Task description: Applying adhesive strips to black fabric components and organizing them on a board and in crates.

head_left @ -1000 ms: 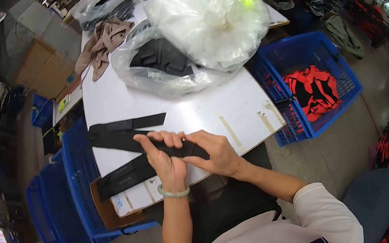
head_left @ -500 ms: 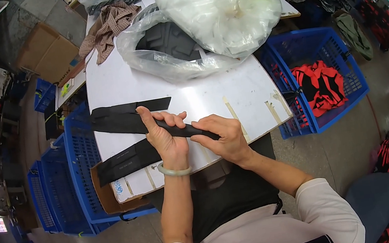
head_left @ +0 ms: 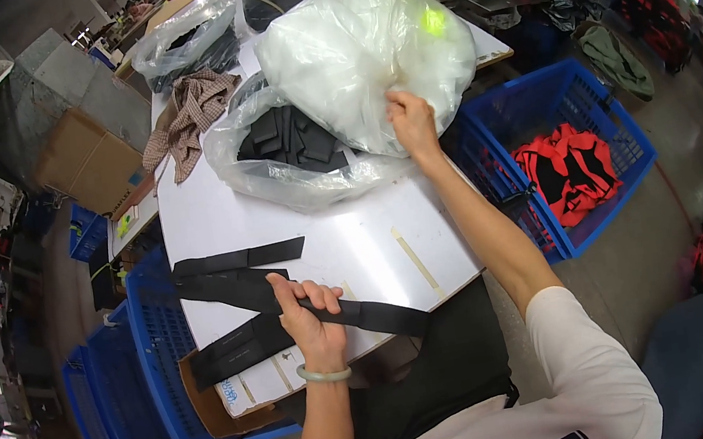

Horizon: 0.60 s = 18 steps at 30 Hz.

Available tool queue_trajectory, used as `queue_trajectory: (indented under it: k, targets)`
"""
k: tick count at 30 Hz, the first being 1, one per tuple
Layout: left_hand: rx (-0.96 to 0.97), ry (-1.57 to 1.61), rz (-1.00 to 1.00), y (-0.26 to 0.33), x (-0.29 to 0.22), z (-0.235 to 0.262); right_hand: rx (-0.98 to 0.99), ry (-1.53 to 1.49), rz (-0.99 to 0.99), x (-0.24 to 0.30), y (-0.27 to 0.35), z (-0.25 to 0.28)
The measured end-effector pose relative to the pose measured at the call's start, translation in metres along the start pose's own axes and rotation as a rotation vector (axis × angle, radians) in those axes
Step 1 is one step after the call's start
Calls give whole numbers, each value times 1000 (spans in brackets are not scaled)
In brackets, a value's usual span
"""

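My left hand, a pale bangle at its wrist, is closed around a black fabric strip. The strip's free end reaches right, past the table's near edge. Further black strips lie on the white table beside and under that hand. My right hand is stretched far forward, its fingers closed at the gathered spot of a big, stuffed whitish plastic bag; the fingertips are partly hidden. Just left of that bag, an opened clear plastic bag holds folded black pieces.
A checked brown cloth and another plastic bag lie toward the far left. Blue crates stand along the left side. On the right, a blue crate contains red and black fabric. A cardboard box stands far left.
My right hand has let go of the black strip and moved forward to the stuffed bag. My left hand still grips the strip. The view has shifted, showing more of the far side.
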State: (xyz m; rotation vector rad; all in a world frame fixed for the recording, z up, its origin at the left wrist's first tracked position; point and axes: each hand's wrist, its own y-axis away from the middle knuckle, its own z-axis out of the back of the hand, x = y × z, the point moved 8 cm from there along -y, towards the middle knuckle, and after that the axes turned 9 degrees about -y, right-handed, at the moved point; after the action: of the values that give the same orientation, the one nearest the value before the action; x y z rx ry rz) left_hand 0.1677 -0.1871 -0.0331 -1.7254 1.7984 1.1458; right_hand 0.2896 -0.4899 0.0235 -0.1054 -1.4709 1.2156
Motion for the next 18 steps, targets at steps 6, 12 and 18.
queue_trajectory:
  k: [6,12,18]
  targets:
    - [-13,62,64,2,-8,20,95,-527,-581,-6,23,-46]
    - [37,91,151,5,11,8,115,-22,-542,-50,10,-51]
    - [4,86,136,5,5,30,-34,-6,-510,-24,28,-16]
